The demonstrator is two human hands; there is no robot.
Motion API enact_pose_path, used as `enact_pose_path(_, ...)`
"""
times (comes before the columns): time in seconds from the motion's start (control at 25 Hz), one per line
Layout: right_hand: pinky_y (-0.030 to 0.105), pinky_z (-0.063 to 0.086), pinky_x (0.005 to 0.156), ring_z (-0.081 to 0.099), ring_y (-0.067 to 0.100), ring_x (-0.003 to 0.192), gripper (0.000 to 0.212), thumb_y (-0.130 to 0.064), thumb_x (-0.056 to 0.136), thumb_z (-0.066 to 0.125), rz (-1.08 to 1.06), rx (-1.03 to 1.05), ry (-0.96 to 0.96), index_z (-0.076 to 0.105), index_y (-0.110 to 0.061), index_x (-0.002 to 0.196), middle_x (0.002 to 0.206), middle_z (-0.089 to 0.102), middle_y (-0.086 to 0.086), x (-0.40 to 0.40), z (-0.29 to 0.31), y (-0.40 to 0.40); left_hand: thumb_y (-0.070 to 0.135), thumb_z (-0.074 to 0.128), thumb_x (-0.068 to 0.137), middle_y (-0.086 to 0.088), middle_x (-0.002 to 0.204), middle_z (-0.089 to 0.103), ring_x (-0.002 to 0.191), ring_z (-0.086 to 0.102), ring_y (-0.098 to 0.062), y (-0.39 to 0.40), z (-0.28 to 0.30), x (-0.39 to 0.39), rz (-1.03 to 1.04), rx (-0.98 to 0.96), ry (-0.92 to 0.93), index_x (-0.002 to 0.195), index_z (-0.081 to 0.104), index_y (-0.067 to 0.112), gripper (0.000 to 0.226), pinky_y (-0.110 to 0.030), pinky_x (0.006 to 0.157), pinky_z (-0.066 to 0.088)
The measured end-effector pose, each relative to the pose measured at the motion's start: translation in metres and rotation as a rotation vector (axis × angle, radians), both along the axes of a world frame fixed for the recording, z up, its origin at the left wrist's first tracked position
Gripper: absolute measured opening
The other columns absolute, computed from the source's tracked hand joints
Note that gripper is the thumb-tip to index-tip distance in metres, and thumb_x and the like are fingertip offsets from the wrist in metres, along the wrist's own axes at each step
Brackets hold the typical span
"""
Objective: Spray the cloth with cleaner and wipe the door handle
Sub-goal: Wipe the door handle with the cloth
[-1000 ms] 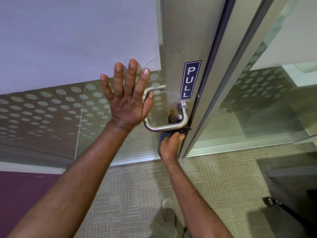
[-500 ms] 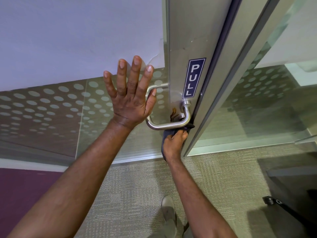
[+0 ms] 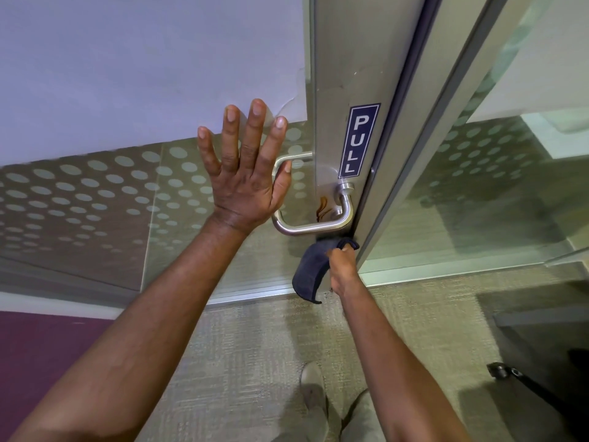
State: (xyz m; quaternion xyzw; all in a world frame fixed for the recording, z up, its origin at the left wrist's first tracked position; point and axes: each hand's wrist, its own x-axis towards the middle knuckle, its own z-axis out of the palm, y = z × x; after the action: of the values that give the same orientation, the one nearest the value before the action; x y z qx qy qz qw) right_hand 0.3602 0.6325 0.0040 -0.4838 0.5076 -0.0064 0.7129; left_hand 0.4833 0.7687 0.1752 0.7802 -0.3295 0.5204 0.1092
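Head view, single entry.

1. My left hand [image 3: 245,183]: flat and spread wide, fingers pointing up, palm pressed on the glass panel [image 3: 95,199] just left of the door. It grasps nothing. The thumb lies beside the upper bend of the door handle [image 3: 314,226].

2. My right hand [image 3: 342,266]: below the handle, fingers clenched on the dark blue cloth [image 3: 310,269]. The knuckles point up toward the door edge.

3. Cloth: its top edge is bunched at my fingertips, right under the lower bar of the handle and against the door frame [image 3: 347,74]. I cannot tell if it touches the bar. The rest hangs down in a curved fold to the left of my wrist.

4. Door handle: brushed metal, a bent tube fixed to the frame at a round mount, with the lower bar running left and curving up behind my left hand. A brown stain [image 3: 322,208] shows on the frame inside the loop.

5. Sign [image 3: 359,140]: blue, white letters reading PULL from top to bottom, on the frame just above the mount.

6. Glass panel: frosted dots across the lower part, plain white film above.

7. Floor: grey-green carpet [image 3: 255,346]; my shoe [image 3: 314,390] shows at the bottom, between my forearms.
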Motion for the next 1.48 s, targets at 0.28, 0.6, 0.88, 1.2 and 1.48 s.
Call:
enact_pose_path(0.28,0.026,0.043,0.085,0.052,0.013,0.088,0.029,0.007,0.095,0.052,0.092,-0.529,-0.107,0.049,-0.021,0.088,0.112,0.051,0.005,-0.021,0.024,0.010,0.045,0.044,0.106,0.003,0.176,-0.012,0.162,-0.012,-0.021,0.002,0.000,0.000,0.000,0.001,0.003,0.162,0.022,0.023,0.064,-0.051,0.129,-0.010)
enact_pose_path(0.6,0.010,0.048,0.095,0.057,-0.010,0.106,0.049,0.009,0.081,0.043,0.004,-0.878,-0.427,0.071,-0.019,0.111,0.110,0.057,-0.025,-0.036,0.072,-0.014,0.045,0.044,0.106,0.003,0.176,-0.010,0.163,-0.011,-0.021,0.001,0.000,0.001,-0.016,0.002,-0.015,0.163,0.023,0.023,0.065,-0.052,0.129,-0.009)
enact_pose_path(0.88,0.038,0.057,0.099,0.062,0.022,0.113,0.055,0.022,0.083,0.044,0.070,-0.904,-0.454,0.067,-0.003,0.126,0.132,0.054,0.004,-0.035,0.048,-0.016,0.044,0.046,0.105,0.004,0.176,-0.013,0.162,-0.013,-0.020,0.000,0.003,-0.001,-0.006,-0.005,0.004,0.159,0.028,0.020,0.062,-0.051,0.128,-0.010)
enact_pose_path(1.2,0.007,0.030,0.112,0.051,-0.002,0.128,0.056,0.023,0.090,0.045,0.040,-0.722,-0.247,0.055,0.006,0.142,0.152,0.043,0.000,-0.030,0.007,0.015,0.044,0.048,0.104,0.004,0.176,-0.013,0.162,-0.013,-0.021,0.001,0.002,-0.002,-0.001,0.005,0.010,0.161,0.023,0.024,0.065,-0.052,0.129,-0.010)
enact_pose_path(1.48,0.050,0.050,0.108,0.062,0.036,0.118,0.036,0.008,0.096,0.051,0.001,-0.308,0.054,0.055,0.002,0.132,0.130,0.062,0.019,0.004,-0.010,0.037,0.045,0.048,0.105,0.004,0.175,-0.014,0.162,-0.013,-0.021,0.002,-0.001,0.000,0.006,0.015,0.014,0.163,0.020,0.025,0.068,-0.052,0.128,-0.010)
